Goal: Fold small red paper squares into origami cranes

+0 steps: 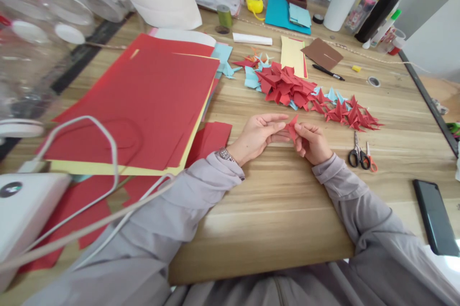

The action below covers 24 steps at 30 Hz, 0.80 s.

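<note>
Between my two hands, above the wooden table, is a small folded red paper piece with pointed ends, like an origami crane. My left hand pinches its left side between thumb and fingers, the fingers stretched toward the right. On the other side my right hand grips it with thumb and curled fingers. Just beyond the hands lies a heap of folded red paper pieces with some light blue ones among them. More pointed red paper cranes trail off to the right.
Large red paper sheets are stacked at left, near a white cable. Black-handled scissors, orange-handled scissors and a phone lie at right. Farther back are a brown paper square, a black pen and a yellow tape measure.
</note>
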Available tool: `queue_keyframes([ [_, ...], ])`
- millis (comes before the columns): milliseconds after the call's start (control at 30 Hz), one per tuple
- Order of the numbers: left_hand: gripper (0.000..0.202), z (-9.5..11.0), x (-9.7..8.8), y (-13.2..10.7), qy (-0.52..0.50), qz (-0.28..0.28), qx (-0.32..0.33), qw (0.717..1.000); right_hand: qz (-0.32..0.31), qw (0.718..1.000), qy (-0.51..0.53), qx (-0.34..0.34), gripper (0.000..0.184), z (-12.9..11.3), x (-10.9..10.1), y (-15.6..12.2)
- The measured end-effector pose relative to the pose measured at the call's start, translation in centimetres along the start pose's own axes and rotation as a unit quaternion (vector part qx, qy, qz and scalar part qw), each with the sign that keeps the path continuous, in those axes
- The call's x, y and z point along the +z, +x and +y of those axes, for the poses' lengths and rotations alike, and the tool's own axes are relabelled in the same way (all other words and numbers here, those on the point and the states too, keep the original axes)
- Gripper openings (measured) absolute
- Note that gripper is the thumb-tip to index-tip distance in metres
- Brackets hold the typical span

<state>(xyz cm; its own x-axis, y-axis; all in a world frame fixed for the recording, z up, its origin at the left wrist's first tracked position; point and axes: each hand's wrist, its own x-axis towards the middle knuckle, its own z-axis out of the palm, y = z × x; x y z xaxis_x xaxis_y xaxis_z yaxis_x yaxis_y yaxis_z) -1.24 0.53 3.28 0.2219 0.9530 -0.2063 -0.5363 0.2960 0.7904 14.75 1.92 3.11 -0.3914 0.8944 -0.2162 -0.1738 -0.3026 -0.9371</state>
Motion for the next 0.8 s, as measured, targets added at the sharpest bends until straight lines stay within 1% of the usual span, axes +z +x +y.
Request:
queue_keyframes([
  [167, 0.030, 0.21, 0.23, -0.23, 0.005, -0.011, -0.026, 1.000, 0.018, 0.999, 0.031, -0.006, 0.038, 0.19, -0.26, 0.25],
  [433, 0.029, -0.05, 0.24, 0.01, -0.001, -0.008, -0.019, 1.000, 0.022, 0.999, 0.038, -0.014, 0.037, 0.24, -0.24, 0.28],
  [567, 0.041, 0.11, 0.22, -0.07, 0.008, 0.002, -0.010, 1.000, 0.034, 0.998, 0.046, -0.006, 0.038, -0.01, -0.22, 0.30],
  [633, 0.049, 0.11, 0.08, -0.03, 0.013, 0.003, -0.001, 1.000, 0.039, 0.998, 0.053, -0.008, 0.039, -0.11, -0.26, 0.37],
  [700, 0.052, -0.06, -0.14, 0.12, 0.019, 0.001, 0.019, 1.000, 0.045, 0.998, 0.050, -0.019, 0.042, -0.07, -0.31, 0.44],
  [767, 0.049, -0.36, -0.36, 0.34, 0.036, 0.014, 0.058, 0.998, 0.056, 0.997, 0.029, -0.040, 0.044, 0.12, -0.30, 0.48],
  [800, 0.045, -0.54, -0.44, 0.44, 0.054, 0.031, 0.087, 0.994, 0.063, 0.996, 0.013, -0.054, 0.044, 0.27, -0.26, 0.48],
])
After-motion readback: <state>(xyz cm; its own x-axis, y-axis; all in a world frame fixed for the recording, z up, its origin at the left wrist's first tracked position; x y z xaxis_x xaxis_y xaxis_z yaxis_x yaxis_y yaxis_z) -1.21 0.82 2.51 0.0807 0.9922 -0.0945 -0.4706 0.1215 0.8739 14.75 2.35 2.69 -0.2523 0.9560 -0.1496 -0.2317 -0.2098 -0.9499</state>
